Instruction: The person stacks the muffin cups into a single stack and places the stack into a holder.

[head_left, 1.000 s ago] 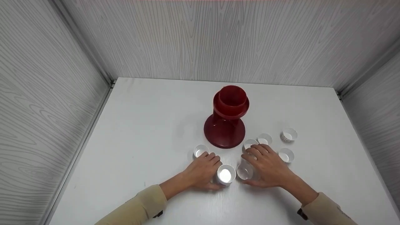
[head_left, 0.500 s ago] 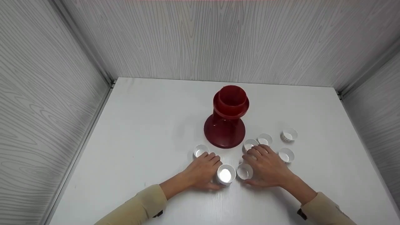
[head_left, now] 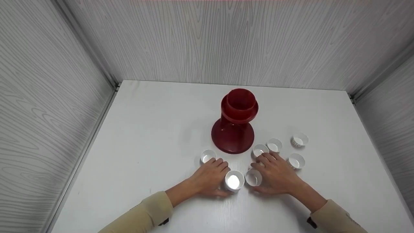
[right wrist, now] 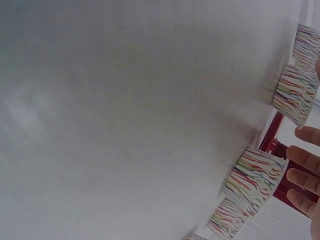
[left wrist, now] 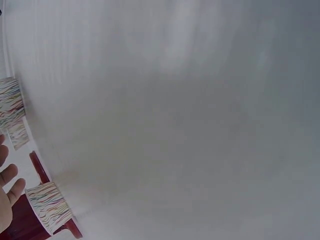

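Observation:
Near the table's front middle, my left hand [head_left: 210, 178] holds a white paper baking cup [head_left: 234, 180] between thumb and fingers. Its inside looks bright. Just right of it, my right hand [head_left: 275, 174] has thumb and index finger around another baking cup [head_left: 253, 178]. The two cups stand upright, nearly touching. In the right wrist view, the right-hand cup [right wrist: 296, 95] shows a coloured wavy-line pattern, its rim between thumb and index fingertip; the other fingers [right wrist: 302, 180] are spread. Only the left fingers [left wrist: 9, 174] show in the left wrist view; the thumb is out of frame.
A red stand [head_left: 233, 139] with a round base and cup-shaped top rises behind the hands. One baking cup [head_left: 208, 156] stands beyond the left fingers. Several more, including a far-right cup [head_left: 300, 139], are beyond and right of the right hand.
My right thumb and fingers have drawn slightly back to the right around their cup. The left hand and the cups look practically still.

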Demonstrator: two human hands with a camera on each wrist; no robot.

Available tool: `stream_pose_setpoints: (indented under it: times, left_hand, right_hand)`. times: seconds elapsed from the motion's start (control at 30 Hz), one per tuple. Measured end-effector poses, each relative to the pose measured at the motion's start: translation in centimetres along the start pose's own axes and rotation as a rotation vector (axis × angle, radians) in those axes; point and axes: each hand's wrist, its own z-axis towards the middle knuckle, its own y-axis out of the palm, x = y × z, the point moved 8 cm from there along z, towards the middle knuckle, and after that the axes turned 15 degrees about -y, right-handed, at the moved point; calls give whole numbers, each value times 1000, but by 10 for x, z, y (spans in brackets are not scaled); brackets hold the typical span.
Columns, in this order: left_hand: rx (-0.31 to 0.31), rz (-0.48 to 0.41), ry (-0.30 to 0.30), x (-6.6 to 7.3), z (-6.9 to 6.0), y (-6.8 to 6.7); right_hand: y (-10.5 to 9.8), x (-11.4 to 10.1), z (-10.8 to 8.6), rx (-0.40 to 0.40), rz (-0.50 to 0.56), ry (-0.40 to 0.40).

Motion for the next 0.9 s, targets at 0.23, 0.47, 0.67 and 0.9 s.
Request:
stream_pose_setpoints:
  times: [0.23, 0.47, 0.67, 0.9]
  left_hand:
    - [3, 21, 2, 0, 0, 0]
    - [4, 37, 3, 1, 0, 0]
    - [-1, 27, 0, 1, 0, 0]
    - [-6, 27, -1, 1, 0, 0]
  right_hand:
    - [1, 0, 0, 6, 17, 2]
    - [3, 0, -1, 11, -2, -10]
    - [4, -2, -2, 3, 2, -11]
    - [4, -2, -2, -7, 2, -6]
